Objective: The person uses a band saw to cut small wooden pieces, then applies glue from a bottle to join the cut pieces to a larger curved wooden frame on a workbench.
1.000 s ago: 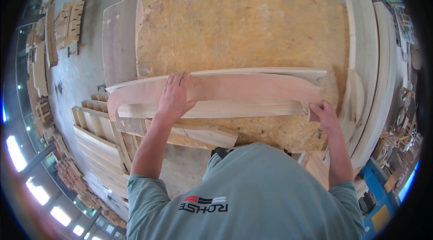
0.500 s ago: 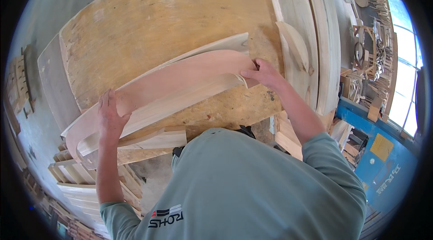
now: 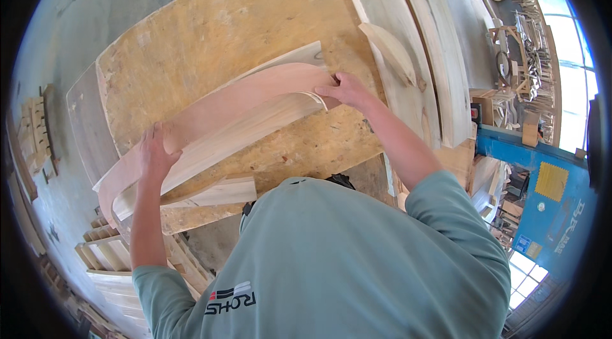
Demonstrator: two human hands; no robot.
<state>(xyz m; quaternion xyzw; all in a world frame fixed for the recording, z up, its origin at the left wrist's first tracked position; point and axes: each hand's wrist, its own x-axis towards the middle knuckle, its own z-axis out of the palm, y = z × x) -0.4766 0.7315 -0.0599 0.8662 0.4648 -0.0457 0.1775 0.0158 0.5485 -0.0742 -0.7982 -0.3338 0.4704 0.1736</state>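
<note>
A long, pinkish, flexible strip lies across a pale wooden board, slanting from near left up to the right. Its left end curls round, and its right end bends over, showing a pale underside edge. My left hand lies over the left part of the strip, fingers stretched to its far edge and thumb apart. With thumb and fingers, my right hand pinches the strip's right end. Beneath them is a worn yellowish-brown tabletop.
Long thick planks run along the right, with a curved wood offcut on them. A shaped wood piece lies at the table's near edge. Stacked wood parts stand lower left. A blue machine is at right.
The whole view has shifted, so the table and planks appear further left. Both hands keep their places on the strip, which looks nearly the same.
</note>
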